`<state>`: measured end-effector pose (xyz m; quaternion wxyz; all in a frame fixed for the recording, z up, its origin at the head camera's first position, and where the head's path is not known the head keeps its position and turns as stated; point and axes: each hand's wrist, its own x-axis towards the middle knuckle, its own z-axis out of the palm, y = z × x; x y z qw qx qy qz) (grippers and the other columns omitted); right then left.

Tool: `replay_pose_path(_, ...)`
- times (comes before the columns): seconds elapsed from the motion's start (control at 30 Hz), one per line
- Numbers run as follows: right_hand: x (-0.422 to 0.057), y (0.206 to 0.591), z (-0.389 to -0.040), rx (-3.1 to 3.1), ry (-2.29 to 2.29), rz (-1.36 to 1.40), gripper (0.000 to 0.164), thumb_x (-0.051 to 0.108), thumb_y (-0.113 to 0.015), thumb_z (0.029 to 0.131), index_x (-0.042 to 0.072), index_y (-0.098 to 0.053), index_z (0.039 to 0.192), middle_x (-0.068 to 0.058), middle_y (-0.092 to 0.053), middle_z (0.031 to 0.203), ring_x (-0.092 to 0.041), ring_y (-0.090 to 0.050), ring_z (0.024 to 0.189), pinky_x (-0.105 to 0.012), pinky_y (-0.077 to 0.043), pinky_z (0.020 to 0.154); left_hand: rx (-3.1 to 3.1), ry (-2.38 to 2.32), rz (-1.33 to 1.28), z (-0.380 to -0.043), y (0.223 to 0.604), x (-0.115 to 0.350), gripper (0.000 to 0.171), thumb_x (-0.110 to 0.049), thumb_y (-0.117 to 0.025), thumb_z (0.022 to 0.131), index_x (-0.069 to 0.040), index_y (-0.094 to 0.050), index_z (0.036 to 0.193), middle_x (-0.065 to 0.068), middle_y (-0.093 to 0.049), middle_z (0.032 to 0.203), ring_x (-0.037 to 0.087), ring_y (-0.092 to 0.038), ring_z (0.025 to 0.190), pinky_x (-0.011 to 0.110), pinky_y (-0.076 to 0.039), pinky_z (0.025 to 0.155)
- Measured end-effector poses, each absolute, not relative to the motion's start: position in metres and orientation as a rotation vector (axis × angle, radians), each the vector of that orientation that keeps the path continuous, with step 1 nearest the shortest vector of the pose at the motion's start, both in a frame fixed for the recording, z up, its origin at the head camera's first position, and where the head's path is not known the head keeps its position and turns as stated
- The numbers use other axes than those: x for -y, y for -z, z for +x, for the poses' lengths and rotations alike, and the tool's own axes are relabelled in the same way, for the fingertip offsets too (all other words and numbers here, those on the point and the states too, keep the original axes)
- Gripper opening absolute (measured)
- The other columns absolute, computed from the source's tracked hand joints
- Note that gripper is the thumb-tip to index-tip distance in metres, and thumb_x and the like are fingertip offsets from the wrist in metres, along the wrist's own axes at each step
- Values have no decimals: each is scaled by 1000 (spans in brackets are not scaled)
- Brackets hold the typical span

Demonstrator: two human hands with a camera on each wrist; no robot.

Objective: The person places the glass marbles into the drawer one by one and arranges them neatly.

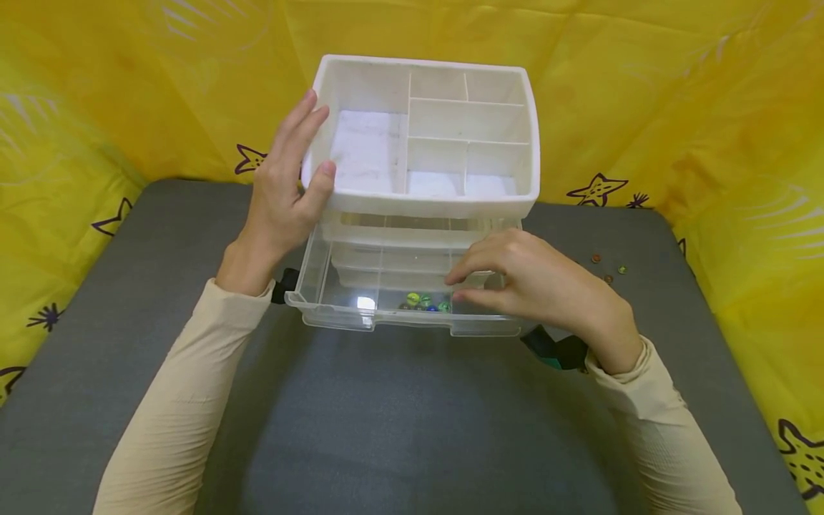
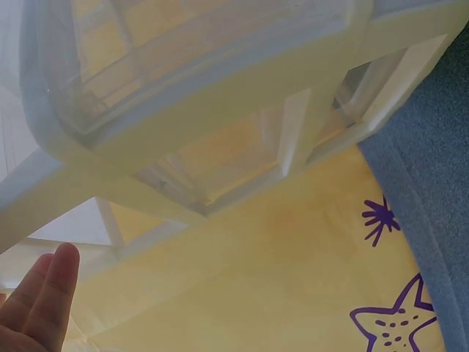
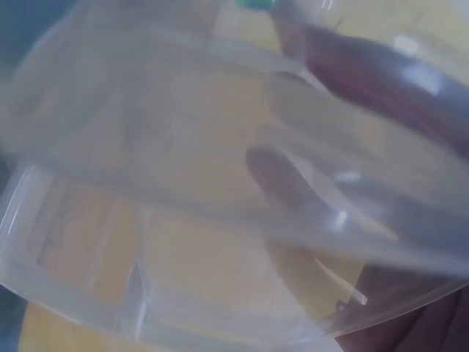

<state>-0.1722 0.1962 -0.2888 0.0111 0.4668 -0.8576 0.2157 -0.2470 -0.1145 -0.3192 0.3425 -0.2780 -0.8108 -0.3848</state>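
A white organizer (image 1: 533,172) with a divided top tray stands on the table, its clear drawer (image 1: 335,317) pulled out at the front. Several glass marbles (image 1: 413,297), yellow-green, green and blue among them, lie in the drawer. My left hand (image 1: 283,179) rests at the organizer's left side, thumb over the front rim; in the left wrist view its straight fingers (image 2: 55,286) are beside the white frame. Above the drawer's right part is my right hand (image 1: 521,275), fingers bent downward, thumb and fingertips apart with nothing visible between them. The right wrist view shows them blurred through clear plastic.
Several more marbles (image 1: 621,270) lie on the grey table (image 1: 386,422) to the right of the organizer. A yellow cloth (image 1: 644,86) with starfish drawings hangs behind and at both sides. Black straps (image 1: 556,350) are at the wrists.
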Motion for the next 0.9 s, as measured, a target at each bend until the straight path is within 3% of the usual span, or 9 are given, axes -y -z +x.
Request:
replay_pose_path(0.47,-209,288,-165,2559,-730,1219,18,13,-77,83,14,-78,101,4,-76,98,-14,-68,93,-33,-49,85,2097,1000,-729,-248,320,114,60,-28,-48,89,-4,-50,143,11,-43,155,23,-41,144,41,-38,115)
replay_pose_path(0.73,-226,283,-163,2408,-824,1155,30,0,-81,75,11,-76,103,-1,-74,101,-16,-65,97,-17,-44,90,2093,986,-733,-249,321,113,59,-28,-47,90,-3,-50,143,12,-43,155,23,-41,144,40,-37,116)
replay_pose_path(0.9,-238,282,-159,2406,-755,1071,32,0,-82,72,8,-76,102,-5,-73,102,-17,-64,97,-9,-41,91,2095,1002,-737,-248,320,112,59,-28,-48,89,-3,-50,143,12,-42,156,23,-41,144,40,-37,116)
